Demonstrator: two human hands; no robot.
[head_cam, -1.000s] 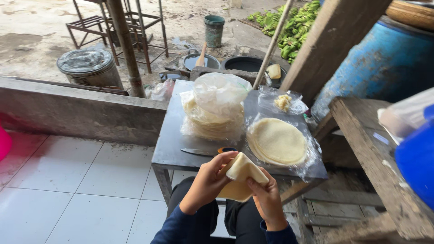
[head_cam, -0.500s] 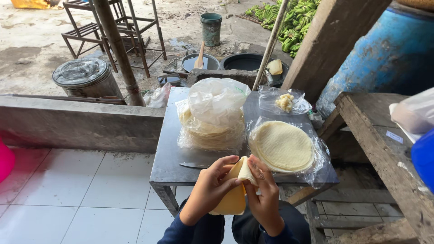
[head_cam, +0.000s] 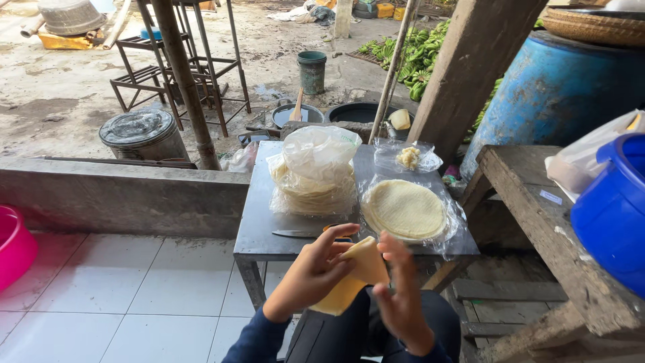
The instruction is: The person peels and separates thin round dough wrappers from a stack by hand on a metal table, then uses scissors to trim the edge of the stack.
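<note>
A pale yellow folded wrapper sheet (head_cam: 353,275) is held in front of my lap at the near edge of a small grey metal table (head_cam: 259,225). My left hand (head_cam: 312,272) grips its left side. My right hand (head_cam: 400,289), blurred, touches its right edge with fingers spread. On the table lies a round stack of thin wrappers (head_cam: 403,210) on clear plastic. Left of it sits a plastic bag of more wrappers (head_cam: 314,176). A knife (head_cam: 299,234) lies by the near edge. A small bag with yellowish filling (head_cam: 407,157) rests at the far side.
A blue barrel (head_cam: 557,87) and a wooden bench (head_cam: 544,228) stand at the right, with a blue plastic pot (head_cam: 615,208) on it. A low concrete ledge (head_cam: 121,191) runs left. A pink basin (head_cam: 13,245) sits far left. Pans, a bucket and green bananas lie beyond.
The view has tilted up and shows more of the yard. My right hand has shifted along the sheet's right edge and is blurred; the sheet stays between both hands.
</note>
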